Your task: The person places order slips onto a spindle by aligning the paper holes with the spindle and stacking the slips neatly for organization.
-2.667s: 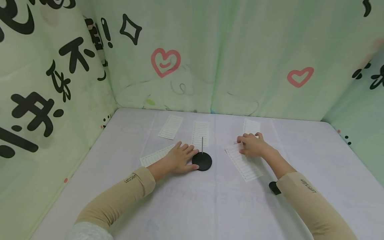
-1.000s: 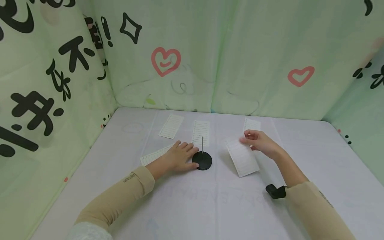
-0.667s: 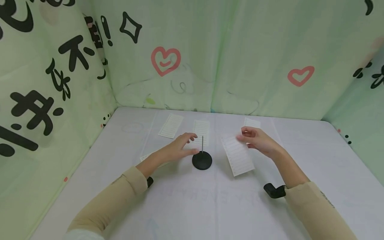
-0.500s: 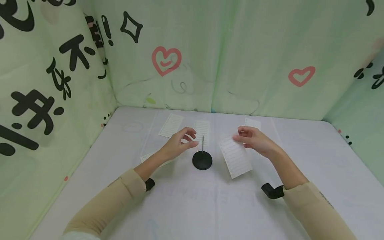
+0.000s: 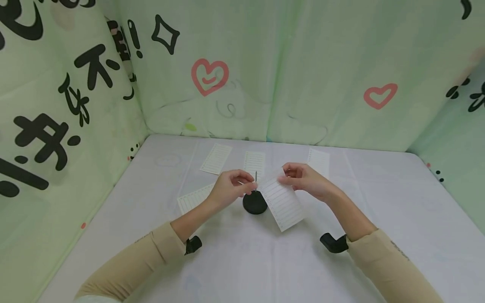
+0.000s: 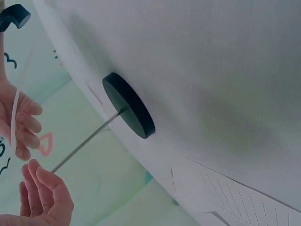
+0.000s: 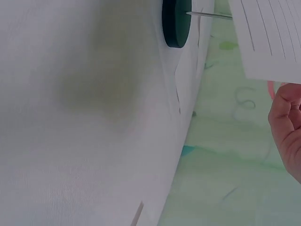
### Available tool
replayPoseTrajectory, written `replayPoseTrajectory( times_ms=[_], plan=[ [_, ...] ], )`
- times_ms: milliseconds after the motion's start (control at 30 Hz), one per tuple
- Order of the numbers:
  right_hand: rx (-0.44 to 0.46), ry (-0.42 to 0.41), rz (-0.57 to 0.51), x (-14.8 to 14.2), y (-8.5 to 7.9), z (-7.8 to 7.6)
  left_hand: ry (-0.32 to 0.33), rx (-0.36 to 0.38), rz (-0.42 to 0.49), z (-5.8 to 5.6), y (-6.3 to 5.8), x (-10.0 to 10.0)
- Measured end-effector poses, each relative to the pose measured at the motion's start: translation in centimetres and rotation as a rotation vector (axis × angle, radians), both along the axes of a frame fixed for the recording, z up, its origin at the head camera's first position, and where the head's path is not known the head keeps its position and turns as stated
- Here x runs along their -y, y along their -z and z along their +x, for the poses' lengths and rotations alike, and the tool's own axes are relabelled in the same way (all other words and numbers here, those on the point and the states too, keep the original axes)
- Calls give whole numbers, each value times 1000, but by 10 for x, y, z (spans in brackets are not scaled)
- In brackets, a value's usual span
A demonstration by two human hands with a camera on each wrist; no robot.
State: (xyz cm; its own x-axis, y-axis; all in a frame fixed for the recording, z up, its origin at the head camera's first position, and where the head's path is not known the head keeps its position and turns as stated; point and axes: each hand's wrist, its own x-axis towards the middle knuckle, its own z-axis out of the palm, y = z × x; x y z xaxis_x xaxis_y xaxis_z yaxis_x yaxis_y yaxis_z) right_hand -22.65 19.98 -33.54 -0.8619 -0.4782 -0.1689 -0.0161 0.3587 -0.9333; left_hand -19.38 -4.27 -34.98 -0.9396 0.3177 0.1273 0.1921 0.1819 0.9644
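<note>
My right hand pinches the top corner of a ruled white paper slip, which hangs tilted above the table. In the right wrist view, the slip extends beyond the curled fingers of that hand. A thin metal spike stands upright on a round black base at mid-table. My left hand has its fingers loosely bent, with fingertips right at the spike's upper end. In the left wrist view, this hand lies just below the right hand and the edge-on slip.
Several more ruled slips lie flat: one at back left, one behind the spike, one at back right and one by the left forearm. Printed green curtains enclose the white table.
My right hand has lifted the slip off the table and carried it left to the spike. My left hand has let go of the base and risen to the spike's upper end.
</note>
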Motion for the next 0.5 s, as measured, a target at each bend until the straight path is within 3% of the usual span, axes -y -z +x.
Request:
replayPoseTrajectory(
  times_ms=[267,500],
  plan=[
    [0,-39,-15,6,5,1,-10,15,-43,2,0,-4],
    [-3,-46,-10,6,5,3,-8,-29,-51,1,0,-8]
  ],
)
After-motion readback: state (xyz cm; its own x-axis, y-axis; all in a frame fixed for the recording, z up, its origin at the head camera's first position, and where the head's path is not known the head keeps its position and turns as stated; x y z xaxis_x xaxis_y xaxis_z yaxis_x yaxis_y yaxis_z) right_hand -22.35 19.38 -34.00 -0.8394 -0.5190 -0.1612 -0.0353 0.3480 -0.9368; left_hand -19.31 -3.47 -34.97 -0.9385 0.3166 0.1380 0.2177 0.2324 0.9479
